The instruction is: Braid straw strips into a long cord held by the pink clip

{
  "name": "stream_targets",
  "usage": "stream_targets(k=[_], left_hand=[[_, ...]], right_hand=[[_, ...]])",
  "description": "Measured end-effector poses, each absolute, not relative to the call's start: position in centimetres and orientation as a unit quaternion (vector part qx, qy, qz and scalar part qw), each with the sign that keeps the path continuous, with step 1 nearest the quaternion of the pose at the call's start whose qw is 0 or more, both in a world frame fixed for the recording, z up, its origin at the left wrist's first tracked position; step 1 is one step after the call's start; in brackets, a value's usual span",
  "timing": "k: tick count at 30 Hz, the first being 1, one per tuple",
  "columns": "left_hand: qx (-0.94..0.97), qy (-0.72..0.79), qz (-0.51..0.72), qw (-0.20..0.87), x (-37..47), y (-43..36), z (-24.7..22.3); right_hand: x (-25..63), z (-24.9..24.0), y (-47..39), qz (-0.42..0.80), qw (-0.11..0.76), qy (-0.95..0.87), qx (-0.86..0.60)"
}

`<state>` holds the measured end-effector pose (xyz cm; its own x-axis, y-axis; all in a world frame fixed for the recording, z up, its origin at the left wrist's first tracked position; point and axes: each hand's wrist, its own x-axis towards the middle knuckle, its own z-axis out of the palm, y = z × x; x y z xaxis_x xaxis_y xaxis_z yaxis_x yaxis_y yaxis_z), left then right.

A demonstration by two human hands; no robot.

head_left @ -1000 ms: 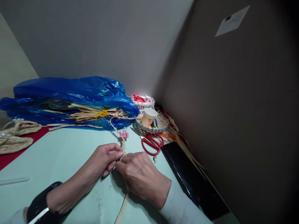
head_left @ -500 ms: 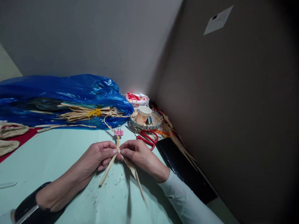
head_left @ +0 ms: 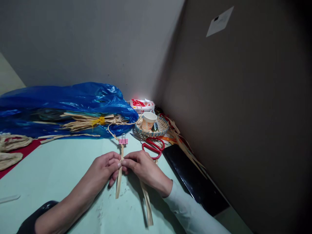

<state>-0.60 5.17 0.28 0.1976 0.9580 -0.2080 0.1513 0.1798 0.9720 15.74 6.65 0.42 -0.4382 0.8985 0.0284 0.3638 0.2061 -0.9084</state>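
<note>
A braid (head_left: 122, 150) of pale, flat dried-fibre strips runs toward me from under a pink binder clip (head_left: 123, 141). Pinching it from the left are the thumb and fingers of my left hand (head_left: 107, 165). From the other side my right hand (head_left: 141, 165) grips the same braid, thumb against the crossing point. One loose strip (head_left: 118, 185) hangs down between the hands, and another strip (head_left: 147, 204) trails out below my right palm. The fingertips partly cover the crossing.
Red-handled scissors (head_left: 154, 149) lie beyond my right hand, by a round woven basket (head_left: 163, 126) with a paper cup (head_left: 148, 121). A black flat object (head_left: 192, 178) lies right. Behind are a blue plastic bag (head_left: 73, 97) and a tied fibre bundle (head_left: 83, 122). Woven pieces (head_left: 14, 143) sit left.
Both hands have closed in on the braid's crossing. The left strip now hangs more upright, and the right strip has swung under my right hand. The view has shifted slightly.
</note>
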Motion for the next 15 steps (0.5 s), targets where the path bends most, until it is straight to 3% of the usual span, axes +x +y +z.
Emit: stream_targets(k=[9, 15], left_hand=[[0.556, 0.536, 0.357, 0.526, -0.8, 5.3, -0.4], [0.680, 0.577, 0.268, 0.365, -1.5, 5.0, 0.2]], right_hand=[[14.8, -0.2, 6.4, 0.447, 0.327, -0.667, -0.498], [14.4, -0.5, 6.2, 0.411, 0.350, -0.663, -0.518]])
